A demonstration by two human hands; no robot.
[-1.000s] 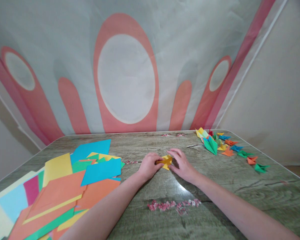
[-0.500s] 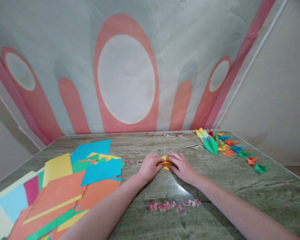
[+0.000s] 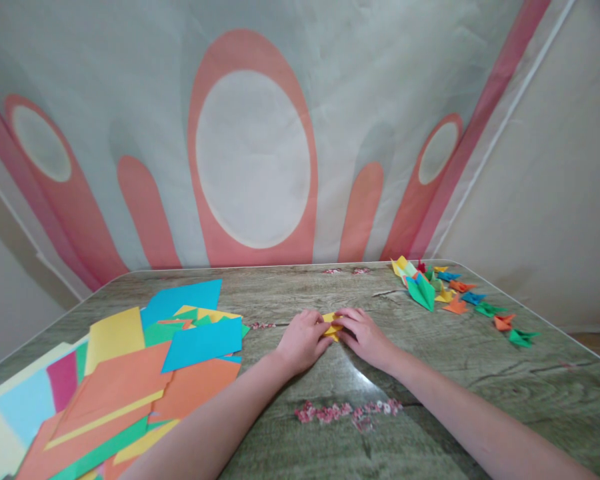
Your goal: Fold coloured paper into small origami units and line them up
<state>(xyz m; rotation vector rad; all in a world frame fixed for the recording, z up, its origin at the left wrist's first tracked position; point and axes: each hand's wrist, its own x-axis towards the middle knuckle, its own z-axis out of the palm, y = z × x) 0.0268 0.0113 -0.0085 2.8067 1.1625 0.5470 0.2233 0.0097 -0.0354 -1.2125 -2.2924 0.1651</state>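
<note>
A small folded piece of yellow paper (image 3: 333, 325) lies at the middle of the wood-patterned table (image 3: 300, 293). My left hand (image 3: 306, 340) holds its left side, with the fingertips pressed on the folds. From the other side my right hand (image 3: 363, 335) grips the right part, its fingers bent over the top. Both hands rest low, close to the tabletop, and their fingertips nearly meet. The fingers hide much of the paper, so its exact folded shape cannot be made out.
Loose coloured sheets, among them an orange sheet (image 3: 120, 377) and a blue sheet (image 3: 205, 343), overlap at the left. Several small folded paper figures (image 3: 473, 298) line the right side, near a green paper plane (image 3: 421, 292). A printed backdrop (image 3: 253, 153) stands behind the table.
My left fingers have shifted slightly over the yellow paper, the thumb now lower and nearer its front. My right fingers have moved a little inward. The other papers have stayed in place.
</note>
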